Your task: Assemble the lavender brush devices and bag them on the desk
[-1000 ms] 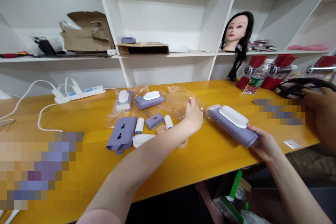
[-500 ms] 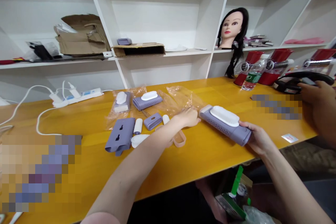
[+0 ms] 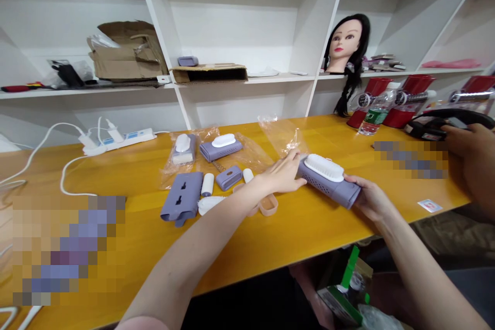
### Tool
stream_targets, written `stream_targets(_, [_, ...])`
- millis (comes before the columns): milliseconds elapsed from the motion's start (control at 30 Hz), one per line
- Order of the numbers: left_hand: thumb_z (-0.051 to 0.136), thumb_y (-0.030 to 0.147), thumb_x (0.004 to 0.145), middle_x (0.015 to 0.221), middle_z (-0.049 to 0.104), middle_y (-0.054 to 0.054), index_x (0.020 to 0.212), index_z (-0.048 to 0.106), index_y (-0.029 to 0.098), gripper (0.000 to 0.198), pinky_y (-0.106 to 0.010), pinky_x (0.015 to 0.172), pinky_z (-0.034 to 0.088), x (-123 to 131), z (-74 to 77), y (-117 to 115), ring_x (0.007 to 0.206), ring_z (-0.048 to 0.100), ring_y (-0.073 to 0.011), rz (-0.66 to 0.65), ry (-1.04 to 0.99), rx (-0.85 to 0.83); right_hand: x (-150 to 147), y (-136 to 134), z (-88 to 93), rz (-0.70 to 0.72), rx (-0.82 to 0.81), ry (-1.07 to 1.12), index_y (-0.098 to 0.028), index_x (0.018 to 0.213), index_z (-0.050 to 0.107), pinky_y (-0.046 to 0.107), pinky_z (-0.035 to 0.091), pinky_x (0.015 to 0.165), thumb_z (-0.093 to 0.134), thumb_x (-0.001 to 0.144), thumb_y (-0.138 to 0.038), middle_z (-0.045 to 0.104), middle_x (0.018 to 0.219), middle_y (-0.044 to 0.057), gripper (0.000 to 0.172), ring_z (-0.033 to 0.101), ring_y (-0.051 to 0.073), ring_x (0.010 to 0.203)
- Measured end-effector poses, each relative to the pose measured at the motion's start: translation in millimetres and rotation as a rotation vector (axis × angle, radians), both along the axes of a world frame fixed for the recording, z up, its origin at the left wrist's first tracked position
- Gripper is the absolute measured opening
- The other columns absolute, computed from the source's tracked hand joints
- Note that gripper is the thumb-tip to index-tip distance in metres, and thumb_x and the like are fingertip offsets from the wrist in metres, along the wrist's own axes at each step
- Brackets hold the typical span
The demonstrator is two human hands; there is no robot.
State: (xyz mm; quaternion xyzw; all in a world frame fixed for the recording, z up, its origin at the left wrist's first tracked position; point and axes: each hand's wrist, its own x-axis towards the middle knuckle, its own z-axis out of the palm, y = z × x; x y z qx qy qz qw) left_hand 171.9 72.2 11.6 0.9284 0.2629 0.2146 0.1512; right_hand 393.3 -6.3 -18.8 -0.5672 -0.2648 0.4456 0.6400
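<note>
My right hand grips the right end of a long purple case, held just over the table and slightly tilted. On top of the case sits a white oval brush, bristles showing. My left hand is at the case's left end, fingers stretched and thumb apart; whether it touches is hard to tell. To its left lie a purple holder with cut-outs, a white cylinder, a small purple part with a spring, a partly hidden white brush and a peach-coloured frame.
Two similar purple units lie on clear plastic bags behind. A power strip is at back left. A bottle and red grinders stand back right. Another person's hand holds a black object there.
My left hand has opened from a curled shape and reached right to the case's end. The case has shifted slightly left and turned in my right hand, showing more bristles.
</note>
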Motion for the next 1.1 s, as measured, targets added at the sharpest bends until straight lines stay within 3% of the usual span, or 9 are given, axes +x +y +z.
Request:
stream_targets(133, [0.057,0.032,0.079,0.141,0.036,-0.016,0.139,0.034,0.013,0.067,-0.043,0.105,0.042,-1.3,-1.1,-0.7,0.119,0.053,-0.0281,-0.008,-0.112,-0.009,-9.7,1.0,0.4,0.034,-0.007,0.054,-0.018,0.075,0.068,0.022,0.052,0.049,0.059,0.075,-0.015,0.073,0.073,0.002,0.009,0.062,0.015,0.056])
stream_targets(300, [0.055,0.038,0.080,0.143,0.037,-0.014,0.132,0.043,0.016,0.058,-0.044,0.106,0.041,-2.5,-7.3,4.6,0.121,0.051,-0.0277,0.044,-0.102,-0.073,-16.6,-1.4,5.9,-0.025,-0.022,0.111,-0.018,0.081,0.067,0.023,0.053,0.051,0.056,0.078,-0.017,0.073,0.078,0.004,0.011,0.065,0.016,0.061])
stream_targets(467, [0.056,0.040,0.080,0.142,0.040,-0.014,0.126,0.051,0.013,0.054,-0.041,0.107,0.040,-1.5,-7.5,3.6,0.124,0.049,-0.0273,0.059,-0.064,-0.124,-16.0,-1.1,4.2,-0.031,-0.012,0.151,-0.017,0.082,0.067,0.023,0.052,0.049,0.058,0.076,-0.017,0.072,0.073,0.003,0.011,0.062,0.015,0.058])
stream_targets(600, [0.058,0.036,0.079,0.136,0.048,-0.013,0.120,0.057,0.014,0.046,-0.039,0.108,0.038,1.4,-4.9,3.4,0.124,0.049,-0.0254,0.059,-0.112,-0.081,-16.8,-0.4,-3.0,0.029,0.025,0.052,-0.017,0.077,0.069,0.020,0.045,0.045,0.067,0.069,-0.020,0.069,0.067,0.000,0.009,0.057,0.012,0.054])
stream_targets(733, [0.058,0.030,0.078,0.134,0.050,-0.012,0.118,0.057,0.014,0.043,-0.037,0.108,0.038,3.9,-5.8,8.7,0.123,0.050,-0.0231,0.051,-0.216,-0.094,-22.2,-0.8,-5.3,0.128,0.053,-0.068,-0.016,0.084,0.072,0.018,0.046,0.053,0.076,0.060,-0.023,0.071,0.077,0.001,0.026,0.060,0.011,0.064])
stream_targets(867, [0.059,0.028,0.078,0.135,0.050,-0.013,0.120,0.056,0.013,0.044,-0.037,0.109,0.037,3.5,-9.1,9.3,0.125,0.048,-0.0234,0.037,-0.255,-0.093,-30.6,2.0,-1.3,0.134,0.066,-0.137,-0.017,0.093,0.071,0.020,0.048,0.061,0.078,0.059,-0.025,0.072,0.085,0.003,0.036,0.063,0.015,0.073])
stream_targets(1100, [0.055,0.025,0.081,0.139,0.048,-0.014,0.126,0.051,0.010,0.048,-0.037,0.112,0.034,-6.1,-10.1,-1.6,0.128,0.046,-0.0234,-0.016,-0.293,-0.012,-40.7,8.1,3.4,0.023,0.045,-0.051,-0.017,0.086,0.070,0.022,0.045,0.052,0.073,0.062,-0.022,0.071,0.078,0.002,0.025,0.060,0.014,0.064])
